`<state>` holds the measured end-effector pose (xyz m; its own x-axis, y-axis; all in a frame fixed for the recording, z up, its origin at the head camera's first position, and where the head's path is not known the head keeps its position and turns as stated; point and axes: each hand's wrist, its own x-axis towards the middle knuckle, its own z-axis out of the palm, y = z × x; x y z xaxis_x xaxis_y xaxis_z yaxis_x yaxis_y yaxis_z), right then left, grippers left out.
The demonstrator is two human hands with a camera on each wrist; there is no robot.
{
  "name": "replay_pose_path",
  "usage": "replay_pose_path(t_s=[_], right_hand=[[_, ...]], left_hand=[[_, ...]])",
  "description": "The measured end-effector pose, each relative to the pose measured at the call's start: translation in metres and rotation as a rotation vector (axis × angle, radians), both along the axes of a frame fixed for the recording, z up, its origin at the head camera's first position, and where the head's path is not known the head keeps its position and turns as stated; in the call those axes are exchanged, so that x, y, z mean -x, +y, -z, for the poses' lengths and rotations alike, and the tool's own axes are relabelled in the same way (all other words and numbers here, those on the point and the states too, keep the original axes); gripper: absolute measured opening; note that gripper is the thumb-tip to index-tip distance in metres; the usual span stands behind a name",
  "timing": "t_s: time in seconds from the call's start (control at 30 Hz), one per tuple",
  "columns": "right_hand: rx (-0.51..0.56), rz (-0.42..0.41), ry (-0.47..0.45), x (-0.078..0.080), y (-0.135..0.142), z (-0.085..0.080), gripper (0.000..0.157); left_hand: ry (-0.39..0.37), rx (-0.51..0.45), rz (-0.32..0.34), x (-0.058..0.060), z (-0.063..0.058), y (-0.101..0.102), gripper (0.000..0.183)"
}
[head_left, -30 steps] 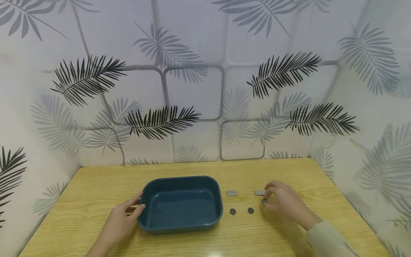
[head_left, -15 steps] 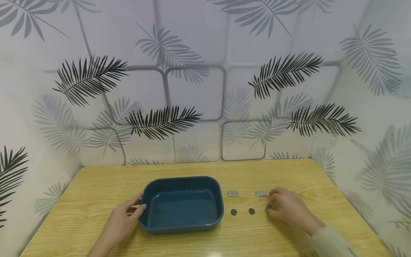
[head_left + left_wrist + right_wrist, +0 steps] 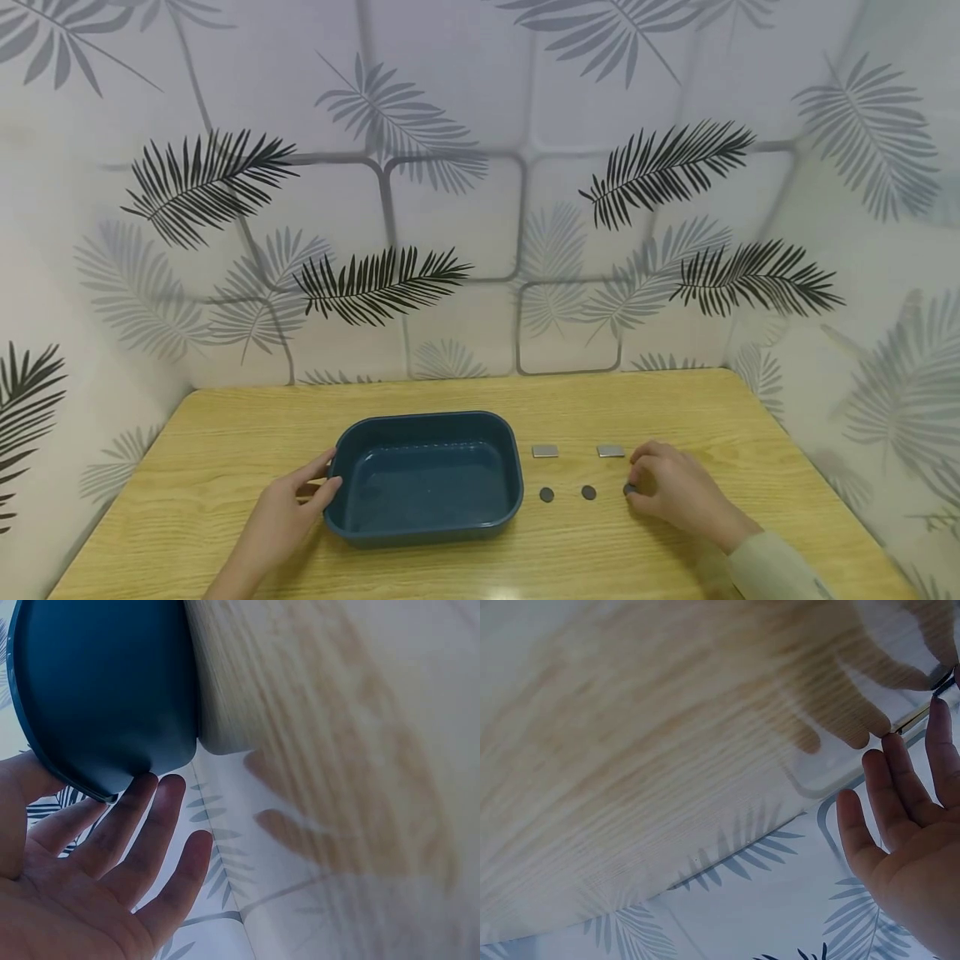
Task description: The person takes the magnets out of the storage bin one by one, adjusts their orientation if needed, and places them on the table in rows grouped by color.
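My left hand (image 3: 279,510) holds the left wall of a dark blue rectangular plastic basin (image 3: 427,487). In the left wrist view, its fingers (image 3: 169,802) lie along the outside of the basin, with the thumb at the rim. My right hand (image 3: 678,492) pinches a small dark round disc (image 3: 628,490) between thumb and index finger, at the table surface. Two similar discs lie to its left, a middle disc (image 3: 588,492) and a left disc (image 3: 547,495). Behind them are two flat silver rectangular pieces, a right piece (image 3: 611,451) and a left piece (image 3: 545,451).
The wood-grain table (image 3: 247,425) carries all these things. Its surface is glossy and mirrors the hands in both wrist views. A leaf-patterned wall covering (image 3: 465,333) rises behind the table and at both sides.
My right hand has drawn the disc slightly right and nearer the front, from beside the right silver piece into line with the other two discs. The left hand and the basin stay in place.
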<state>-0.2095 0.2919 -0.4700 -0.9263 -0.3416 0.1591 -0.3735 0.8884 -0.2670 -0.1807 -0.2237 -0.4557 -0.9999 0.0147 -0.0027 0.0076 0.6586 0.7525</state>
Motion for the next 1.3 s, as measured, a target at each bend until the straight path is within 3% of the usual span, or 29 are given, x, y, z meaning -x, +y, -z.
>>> replay_pose_path(t_s=[0.73,1.0,1.3], right_hand=[[0.015,0.011,-0.035,-0.0023,0.0035,0.0017,0.018],[0.006,0.012,-0.042,-0.0016,0.0025,0.0009,0.018],[-0.009,0.005,-0.07,0.0004,0.0027,0.0,0.02]], left_hand=[[0.008,0.018,0.004,0.0021,-0.0037,0.0031,0.053],[-0.007,0.004,0.003,0.0046,-0.005,0.0006,0.064],[0.023,0.007,0.006,0.0058,-0.0077,-0.0011,0.061]])
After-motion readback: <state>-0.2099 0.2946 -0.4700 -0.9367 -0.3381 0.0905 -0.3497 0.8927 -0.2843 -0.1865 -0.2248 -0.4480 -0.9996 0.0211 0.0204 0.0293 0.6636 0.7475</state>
